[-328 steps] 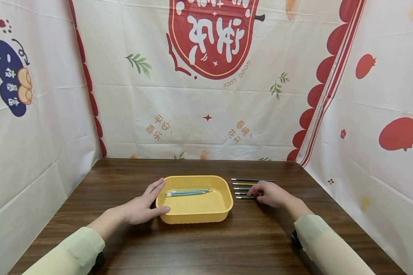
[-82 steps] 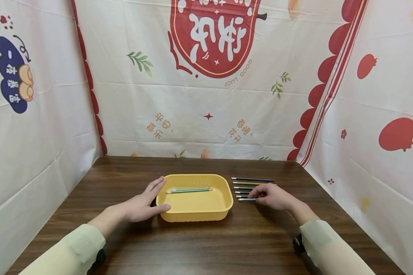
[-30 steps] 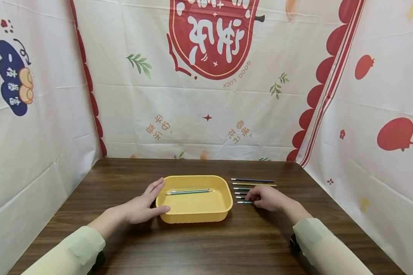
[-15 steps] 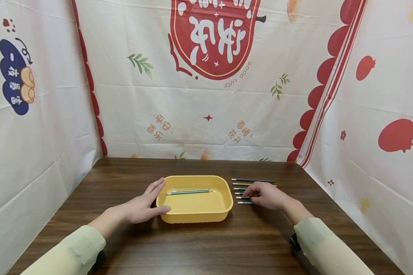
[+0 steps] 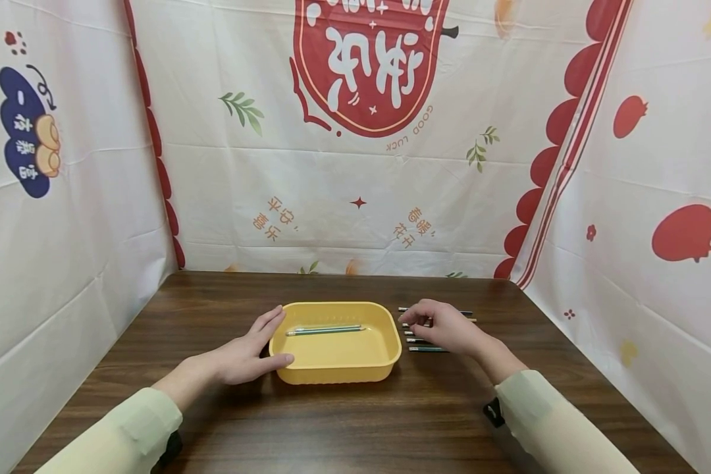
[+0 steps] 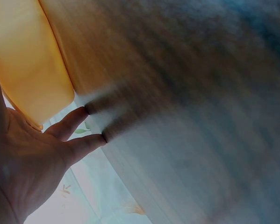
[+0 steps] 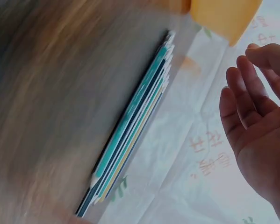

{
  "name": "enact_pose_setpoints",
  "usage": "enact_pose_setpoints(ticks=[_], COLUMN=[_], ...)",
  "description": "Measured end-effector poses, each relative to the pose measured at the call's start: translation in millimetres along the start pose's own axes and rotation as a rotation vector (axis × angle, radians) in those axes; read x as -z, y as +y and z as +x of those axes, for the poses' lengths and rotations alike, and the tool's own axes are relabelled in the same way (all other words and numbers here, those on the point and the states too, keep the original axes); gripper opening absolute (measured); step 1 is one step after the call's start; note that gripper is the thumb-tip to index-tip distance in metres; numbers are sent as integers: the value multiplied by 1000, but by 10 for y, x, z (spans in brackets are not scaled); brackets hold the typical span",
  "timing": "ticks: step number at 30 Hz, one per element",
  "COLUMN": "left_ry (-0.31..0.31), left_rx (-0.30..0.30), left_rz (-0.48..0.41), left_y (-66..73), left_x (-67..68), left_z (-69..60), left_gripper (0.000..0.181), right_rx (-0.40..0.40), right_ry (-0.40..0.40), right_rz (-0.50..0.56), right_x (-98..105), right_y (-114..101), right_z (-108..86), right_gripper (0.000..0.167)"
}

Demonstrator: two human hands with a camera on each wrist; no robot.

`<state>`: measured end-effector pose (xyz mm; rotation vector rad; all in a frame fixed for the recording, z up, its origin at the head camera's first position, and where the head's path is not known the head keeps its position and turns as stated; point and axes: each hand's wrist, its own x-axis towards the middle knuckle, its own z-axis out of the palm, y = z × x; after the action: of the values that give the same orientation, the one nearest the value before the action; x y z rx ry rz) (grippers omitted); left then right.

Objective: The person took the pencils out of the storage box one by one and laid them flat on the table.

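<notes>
My left hand [image 5: 245, 355] lies with straight, spread fingers against the left end of a yellow plastic basket [image 5: 338, 377]; the left wrist view shows the hand [image 6: 27, 158] beside the basket's wall [image 6: 32, 51]. Two green pencils [image 5: 326, 331] lie together inside the basket. To its right, several pencils lie in a near-parallel row, their eraser ends leftward; the nearest is a teal pencil [image 5: 429, 349]. My right hand [image 5: 447, 329] hovers over this row, partly covering it. In the right wrist view the hand [image 7: 261, 130] holds nothing, its fingers loosely bent, apart from the pencils [image 7: 130, 114].
A dark wooden table [image 5: 343, 434] carries everything. Printed white cloth [image 5: 355, 171] hangs behind the table and along both sides. The basket's right end [image 5: 395, 349] stands close to the eraser ends of the row.
Since the earliest frame, the basket's pencils have gone from three to two and the row has gained a teal pencil at its near side. Just now my right hand rose off the row and moved left.
</notes>
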<state>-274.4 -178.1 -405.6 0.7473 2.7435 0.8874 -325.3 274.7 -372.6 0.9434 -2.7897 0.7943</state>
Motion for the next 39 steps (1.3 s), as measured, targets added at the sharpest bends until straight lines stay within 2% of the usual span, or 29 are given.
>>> enact_pose_setpoints(ticks=[10,18,27,32,39], left_ry=[1,2,0,-1,-3], left_rx=[-2,-7,-6,-9,-6], left_rz=[2,5,6,4,0], left_y=[9,-8,-16,-21,-30], left_x=[4,3,1,1,0], left_z=[-6,-1,0,-2,0], left_gripper=[101,100,101,101,101], right_rx=[0,21,63,60,86], right_ry=[10,9,-10,-26,-37], right_rz=[53,55,80,114,113], right_x=[-75,-154,-393,-522,-690], right_y=[-207,-382,-526,-599,-629], right_z=[122,279,509,635,810], right_gripper=[22,27,25,25,25])
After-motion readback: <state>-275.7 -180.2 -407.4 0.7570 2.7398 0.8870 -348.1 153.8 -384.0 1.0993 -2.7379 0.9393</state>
